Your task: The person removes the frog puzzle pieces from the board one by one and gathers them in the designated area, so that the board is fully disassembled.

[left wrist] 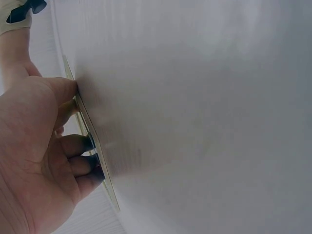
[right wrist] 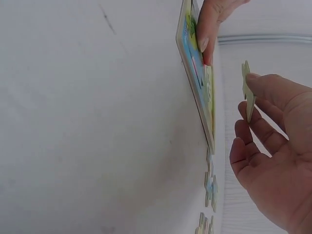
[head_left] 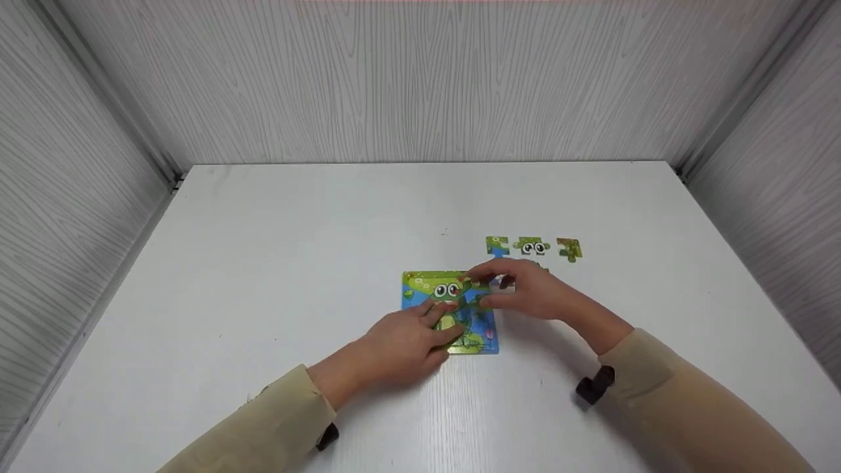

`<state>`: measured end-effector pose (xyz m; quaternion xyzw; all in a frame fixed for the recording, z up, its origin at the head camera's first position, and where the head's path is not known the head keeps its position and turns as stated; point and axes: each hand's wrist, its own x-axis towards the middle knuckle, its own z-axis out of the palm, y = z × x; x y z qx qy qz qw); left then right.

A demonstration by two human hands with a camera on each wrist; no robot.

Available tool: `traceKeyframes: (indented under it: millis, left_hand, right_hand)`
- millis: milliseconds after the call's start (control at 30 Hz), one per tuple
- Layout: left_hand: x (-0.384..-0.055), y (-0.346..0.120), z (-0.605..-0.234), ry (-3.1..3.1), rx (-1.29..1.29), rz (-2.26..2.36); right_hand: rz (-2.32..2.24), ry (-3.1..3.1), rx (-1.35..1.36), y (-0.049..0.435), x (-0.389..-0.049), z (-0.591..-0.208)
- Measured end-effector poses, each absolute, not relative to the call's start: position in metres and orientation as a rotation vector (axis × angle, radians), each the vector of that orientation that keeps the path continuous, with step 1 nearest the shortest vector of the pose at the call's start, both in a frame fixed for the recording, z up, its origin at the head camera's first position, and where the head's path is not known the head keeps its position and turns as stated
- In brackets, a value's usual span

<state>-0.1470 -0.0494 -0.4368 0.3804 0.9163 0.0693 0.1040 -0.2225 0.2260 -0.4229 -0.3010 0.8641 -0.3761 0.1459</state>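
Observation:
A square jigsaw board [head_left: 487,332] with a green cartoon frog on blue lies flat on the table. My left hand [head_left: 402,345] rests on its lower left part, fingers spread over the picture and covering some of it. In the left wrist view, that hand's fingertips touch the board [left wrist: 110,191]. Above the board's right side, my right hand [head_left: 535,289] holds a small puzzle piece [right wrist: 250,105]. The right wrist view shows it pinched between thumb and fingers, tilted up and apart from the board.
Behind the right hand lie loose puzzle pieces: a green and blue corner [head_left: 497,245], one with frog eyes [head_left: 531,247] and a green-brown one [head_left: 570,248]. Another is partly hidden by the hand. Pale wood-grain walls [head_left: 420,85] enclose the white table [head_left: 295,249].

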Motion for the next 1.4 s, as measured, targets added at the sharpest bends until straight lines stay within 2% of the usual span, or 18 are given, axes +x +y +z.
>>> traceKeyframes:
  millis: [200, 800, 1400]
  left_hand:
    - [-0.147, -0.05, -0.439, 2.708, 1.128, 0.235]
    - [-0.146, -0.049, -0.438, 2.707, 1.105, 0.22]
    - [-0.146, -0.05, -0.437, 2.69, 1.083, 0.245]
  right_hand:
    - [-1.131, 2.512, -0.88, 0.241, -0.226, -0.416]
    - [-1.122, 2.662, -0.649, 0.303, -0.235, -0.409]
    - [-1.138, 2.699, -0.471, 0.345, -0.24, -0.417]
